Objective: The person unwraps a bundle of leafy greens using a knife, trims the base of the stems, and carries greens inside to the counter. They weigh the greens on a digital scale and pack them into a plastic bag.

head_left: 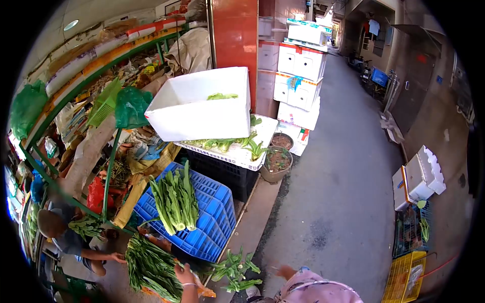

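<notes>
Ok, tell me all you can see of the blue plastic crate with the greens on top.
The blue plastic crate looks rigid, its surfaces patterned with slots and ribs. It is on the person's left, beside the paved lane, with a black plastic crate just beyond it. Long-leaved green vegetables lie across its top, pale stem ends toward the person. Whether anything is inside cannot be told.

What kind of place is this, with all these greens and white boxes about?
It looks like a small vegetable shop or stall, or its sorting spot, beside an alley. Leafy greens lie bunched on a blue crate, and white foam boxes stand stacked nearby.
</notes>
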The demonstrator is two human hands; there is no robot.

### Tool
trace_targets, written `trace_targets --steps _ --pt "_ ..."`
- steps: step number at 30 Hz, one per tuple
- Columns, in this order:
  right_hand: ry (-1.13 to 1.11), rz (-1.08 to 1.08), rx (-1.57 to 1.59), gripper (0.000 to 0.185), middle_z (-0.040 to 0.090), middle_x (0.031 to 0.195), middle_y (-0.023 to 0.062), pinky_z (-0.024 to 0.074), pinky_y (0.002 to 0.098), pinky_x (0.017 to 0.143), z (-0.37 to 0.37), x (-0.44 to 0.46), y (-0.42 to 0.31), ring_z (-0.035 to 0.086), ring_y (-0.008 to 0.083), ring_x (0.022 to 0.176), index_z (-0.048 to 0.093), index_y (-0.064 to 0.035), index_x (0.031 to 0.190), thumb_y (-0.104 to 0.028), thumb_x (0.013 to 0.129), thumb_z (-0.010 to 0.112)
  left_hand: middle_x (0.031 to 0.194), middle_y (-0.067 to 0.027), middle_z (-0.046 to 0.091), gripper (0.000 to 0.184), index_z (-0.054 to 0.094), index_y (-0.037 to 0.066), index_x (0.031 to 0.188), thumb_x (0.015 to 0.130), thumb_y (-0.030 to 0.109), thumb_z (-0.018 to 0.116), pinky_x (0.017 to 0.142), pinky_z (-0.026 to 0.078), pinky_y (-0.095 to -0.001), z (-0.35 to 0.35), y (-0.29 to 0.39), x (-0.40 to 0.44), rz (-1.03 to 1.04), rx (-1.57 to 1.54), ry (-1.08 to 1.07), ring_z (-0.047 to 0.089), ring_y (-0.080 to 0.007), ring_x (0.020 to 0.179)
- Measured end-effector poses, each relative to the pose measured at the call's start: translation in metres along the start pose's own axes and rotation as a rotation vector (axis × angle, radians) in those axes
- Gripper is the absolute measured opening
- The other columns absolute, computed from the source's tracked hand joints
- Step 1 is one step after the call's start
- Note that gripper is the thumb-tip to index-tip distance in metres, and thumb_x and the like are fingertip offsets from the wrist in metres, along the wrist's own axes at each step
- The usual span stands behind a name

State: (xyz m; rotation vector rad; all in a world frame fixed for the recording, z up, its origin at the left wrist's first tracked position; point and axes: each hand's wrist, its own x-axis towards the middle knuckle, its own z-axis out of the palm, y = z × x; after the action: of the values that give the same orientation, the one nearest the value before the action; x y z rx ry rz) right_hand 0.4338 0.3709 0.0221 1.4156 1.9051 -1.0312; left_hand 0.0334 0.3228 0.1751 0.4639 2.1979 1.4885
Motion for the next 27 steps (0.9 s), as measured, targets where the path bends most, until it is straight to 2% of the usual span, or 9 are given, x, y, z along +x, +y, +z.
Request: trace_targets --steps 6,11,15,16,17,18,20,25,27 --pt "-0.050 0.219 0.229 0.042 0.061 0.088 0.0148 0.0470 0.0374 0.067 0.035 -0.050 0.083 0.060 0.0272 0.077 0.062 -0.0072 0.096 -0.040 0.070 0.059 0.109 -0.0174 0.050 0.058 0.038 -0.003 0.119 0.069 0.012 0.064 0.079 0.044 -0.0312 -0.021 -0.039 -0.059 -0.228 -0.054 -0.231 0.053 -0.0233 0.096" --pt "0.133 -0.489 -0.230 0.040 0.061 0.083 0.0123 0.0482 0.0354 0.062 0.038 -0.057 0.080 0.061 0.0237 0.072 0.061 -0.0064 0.095 -0.038 0.070 0.063 0.114 -0.0181 0.051 0.062 0.038 0.000 0.122 0.071 0.024 0.063 0.087 0.042 -0.0364 -0.032 -0.012 -0.081 0.029 0.179 -0.228 0.051 -0.0268 0.104" --pt "0.297 -0.971 -0.580 0.039 0.062 0.079 0.0103 0.0491 0.0337 0.059 0.033 -0.042 0.048 0.062 0.0209 0.067 0.061 -0.0057 0.094 -0.035 0.070 0.066 0.103 -0.0139 0.058 0.055 0.044 0.005 0.118 0.071 0.025 0.065 0.075 0.047 -0.0331 -0.065 -0.017 -0.097 -0.140 0.108 -0.218 0.058 -0.0225 0.088" --pt "-0.175 -0.374 0.048 0.039 0.063 0.082 0.0113 0.0453 0.0343 0.052 0.028 -0.012 0.018 0.062 0.0221 0.068 0.059 -0.0049 0.096 -0.037 0.073 0.062 0.101 -0.0128 0.058 0.053 0.044 0.004 0.118 0.072 0.021 0.066 0.072 0.048 -0.0307 -0.078 -0.023 -0.104 -0.167 0.096 -0.244 0.059 -0.0203 0.085" --pt "-0.152 0.328 0.680 0.040 0.063 0.084 0.0123 0.0415 0.0349 0.045 0.022 0.015 -0.016 0.063 0.0232 0.069 0.058 -0.0041 0.097 -0.038 0.076 0.058 0.101 -0.0114 0.059 0.053 0.044 0.004 0.118 0.073 0.023 0.065 0.068 0.049 -0.0296 -0.097 -0.029 -0.114 -0.215 -0.003 -0.278 0.059 -0.0190 0.082" --pt "-0.135 0.140 0.473 0.028 0.062 0.074 0.0117 0.0284 0.0310 0.033 -0.006 -0.017 -0.082 0.061 0.0191 0.055 0.059 -0.0032 0.084 -0.031 0.077 0.058 0.099 -0.0098 0.060 0.054 0.043 0.003 0.118 0.073 0.024 0.065 0.066 0.048 -0.0286 -0.113 -0.053 -0.122 -0.315 -0.157 -0.324 0.059 -0.0173 0.081" --pt "0.027 -0.003 0.802 0.021 0.060 0.073 0.0108 0.0271 0.0274 0.033 -0.017 -0.034 -0.160 0.063 0.0202 0.062 0.059 -0.0014 0.080 -0.022 0.076 0.061 0.090 -0.0137 0.061 0.048 0.050 0.004 0.112 0.071 0.024 0.066 0.066 0.048 -0.0295 -0.159 -0.102 -0.150 -0.378 -0.132 -0.238 0.059 -0.0184 0.077" --pt "-0.051 -0.047 0.809 0.019 0.059 0.077 0.0087 0.0344 0.0292 0.035 0.023 -0.093 -0.261 0.061 0.0216 0.061 0.058 -0.0016 0.081 -0.018 0.073 0.064 0.082 -0.0101 0.062 0.034 0.056 0.004 0.102 0.075 0.026 0.057 0.064 0.050 -0.0313 -0.307 -0.249 -0.259 -0.713 0.264 -0.098 0.060 -0.0200 0.075" --pt "-0.088 -0.080 0.791 0.017 0.060 0.080 0.0101 0.0392 0.0319 0.039 0.086 -0.101 -0.259 0.062 0.0219 0.067 0.058 -0.0042 0.084 -0.017 0.074 0.062 0.082 -0.0107 0.064 0.023 0.060 0.007 0.095 0.077 0.020 0.055 0.057 0.050 -0.0326 -0.383 -0.295 -0.311 -0.456 0.852 -0.707 0.063 -0.0220 0.069"
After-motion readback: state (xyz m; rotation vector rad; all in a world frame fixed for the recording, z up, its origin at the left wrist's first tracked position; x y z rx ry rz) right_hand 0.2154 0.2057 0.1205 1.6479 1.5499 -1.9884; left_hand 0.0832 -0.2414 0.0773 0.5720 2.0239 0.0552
